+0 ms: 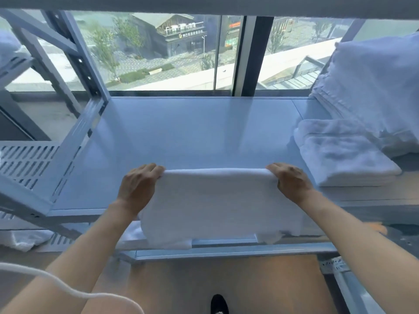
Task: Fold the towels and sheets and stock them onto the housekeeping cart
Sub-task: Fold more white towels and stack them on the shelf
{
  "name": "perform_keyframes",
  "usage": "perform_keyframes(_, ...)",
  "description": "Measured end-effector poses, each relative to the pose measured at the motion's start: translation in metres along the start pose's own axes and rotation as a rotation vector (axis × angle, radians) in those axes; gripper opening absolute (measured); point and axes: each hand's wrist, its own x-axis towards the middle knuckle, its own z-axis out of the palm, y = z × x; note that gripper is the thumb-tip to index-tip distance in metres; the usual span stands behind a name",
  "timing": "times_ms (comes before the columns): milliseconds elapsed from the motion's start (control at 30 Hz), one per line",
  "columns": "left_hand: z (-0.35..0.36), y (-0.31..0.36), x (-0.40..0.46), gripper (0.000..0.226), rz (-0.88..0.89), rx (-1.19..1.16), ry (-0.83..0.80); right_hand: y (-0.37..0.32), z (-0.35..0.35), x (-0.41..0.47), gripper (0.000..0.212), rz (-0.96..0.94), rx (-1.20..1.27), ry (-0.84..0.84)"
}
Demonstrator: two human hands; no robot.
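Both hands, left hand (138,184) and right hand (291,181), are gripping a folded white towel (217,205) at centre frame. It is overhanging the metal shelf (192,132).

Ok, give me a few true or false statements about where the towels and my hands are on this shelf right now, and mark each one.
1. Both hands hold the same white towel. True: the left hand and the right hand each have a grip on a far corner.
2. That towel lies wholly on the metal shelf. False: its near part hangs over the front edge.
3. A folded white towel sits on the shelf to the right. True.
4. The tall stack of white linens stands at the left end of the shelf. False: it is at the right end, behind the folded towel.
5. The window behind the shelf is covered by a curtain. False: buildings and trees show through it.
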Motion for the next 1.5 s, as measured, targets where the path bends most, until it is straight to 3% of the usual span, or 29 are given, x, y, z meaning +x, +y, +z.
perform_keyframes(167, 0.011, -0.016, 0.046, 0.044, -0.117, 0.016, 0.043, 0.027, 0.008, 0.061, 0.034, 0.046, 0.051, 0.067)
perform_keyframes(267, 0.010, -0.015, 0.071, 0.055, -0.232, -0.025, 0.097, 0.031, 0.014, 0.087, 0.054, 0.091, 0.051, 0.178)
perform_keyframes(333, 0.011, 0.006, 0.077, 0.054, -0.220, -0.068, 0.106, 0.024, 0.022, 0.091, 0.060, 0.045, 0.069, 0.211)
perform_keyframes(467, 0.040, 0.075, 0.047, 0.040, -0.049, -0.242, -0.058, -0.004, 0.054, 0.061, 0.045, -0.190, 0.204, 0.080)
perform_keyframes(667, 0.084, 0.109, -0.012, 0.063, -0.086, -0.163, -0.349, -0.013, 0.082, 0.026, 0.062, -0.121, 0.214, -0.049)
perform_keyframes(967, 0.095, 0.047, 0.046, 0.064, -0.004, -0.150, -0.355, -0.045, 0.085, 0.076, 0.062, -0.001, 0.260, -0.017)
perform_keyframes(1100, 0.084, 0.068, 0.056, 0.052, -0.055, -0.078, -0.333, -0.057, 0.080, 0.083, 0.057, 0.020, 0.253, -0.011)
perform_keyframes(1233, 0.084, 0.121, 0.001, 0.063, 0.151, -0.184, -0.290, -0.068, 0.080, 0.028, 0.057, -0.161, 0.296, 0.006)
perform_keyframes(1367, 0.100, 0.135, -0.046, 0.085, 0.196, -0.061, -0.287, -0.066, 0.089, -0.021, 0.090, -0.299, 0.189, -0.055)
perform_keyframes(1433, 0.101, 0.138, -0.054, 0.080, 0.171, -0.070, -0.253, -0.064, 0.090, -0.030, 0.099, -0.333, 0.126, -0.065)
perform_keyframes(1500, 0.102, 0.137, -0.055, 0.067, 0.160, -0.097, -0.191, -0.064, 0.089, -0.031, 0.092, -0.341, 0.114, -0.060)
